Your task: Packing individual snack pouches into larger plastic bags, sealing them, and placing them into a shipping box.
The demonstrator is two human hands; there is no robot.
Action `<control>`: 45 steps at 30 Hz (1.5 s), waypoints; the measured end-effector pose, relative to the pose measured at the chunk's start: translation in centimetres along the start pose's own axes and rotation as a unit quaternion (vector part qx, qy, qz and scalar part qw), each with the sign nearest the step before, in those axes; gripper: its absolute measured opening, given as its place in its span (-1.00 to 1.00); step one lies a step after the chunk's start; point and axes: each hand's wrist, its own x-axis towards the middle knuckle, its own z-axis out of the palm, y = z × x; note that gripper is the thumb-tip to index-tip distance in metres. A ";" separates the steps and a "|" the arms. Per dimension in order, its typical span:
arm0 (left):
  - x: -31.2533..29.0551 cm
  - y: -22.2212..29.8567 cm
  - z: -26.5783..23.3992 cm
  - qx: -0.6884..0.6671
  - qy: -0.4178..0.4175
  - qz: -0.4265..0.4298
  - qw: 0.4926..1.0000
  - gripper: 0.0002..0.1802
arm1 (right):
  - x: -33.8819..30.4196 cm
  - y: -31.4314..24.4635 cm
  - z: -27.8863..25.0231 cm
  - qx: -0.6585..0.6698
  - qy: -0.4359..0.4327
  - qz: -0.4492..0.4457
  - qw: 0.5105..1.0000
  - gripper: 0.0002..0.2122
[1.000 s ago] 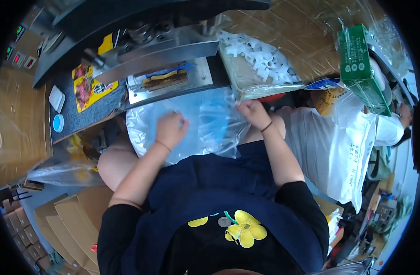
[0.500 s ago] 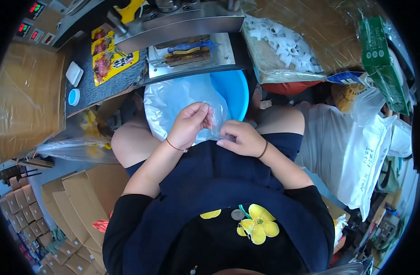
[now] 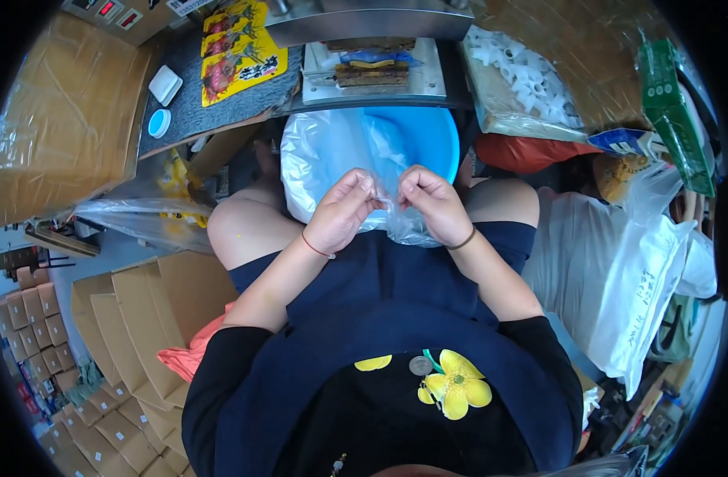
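My left hand is closed in a pinch, thumb pressed against the fingers, on a thin clear plastic bag. Level with it, my right hand pinches the same film a short way to the right. The crumpled bag hangs between and below my fingers, over my lap; its exact edges are hard to make out. Just beyond my hands, a bright blue basin stands between my knees, with translucent white plastic sheeting covering its left side.
Over the basin is a machine with a metal plate. Yellow printed packets, a blue-topped round tub and a white case lie on the left worktop. White plastic pieces sit at right, above a large white sack.
My right hand has lifted from the lap to the height of my left, and its fingers now pinch the film. The whole view has shifted, with the worktop appearing further right and higher.
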 end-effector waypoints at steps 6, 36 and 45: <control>-0.2 -0.3 -0.4 -0.008 0.024 -0.012 1.000 -0.87 | 0.5 -0.8 1.6 -0.222 -0.033 -0.027 0.974 -0.94; 3.5 11.1 -17.4 0.801 0.208 -0.031 0.561 -0.56 | 2.8 -0.9 -18.8 -0.823 0.119 0.061 0.552 -0.74; 10.2 10.1 -19.8 0.821 0.176 -0.106 0.533 -0.28 | 10.8 7.8 -25.1 -0.745 0.077 0.211 0.628 -0.53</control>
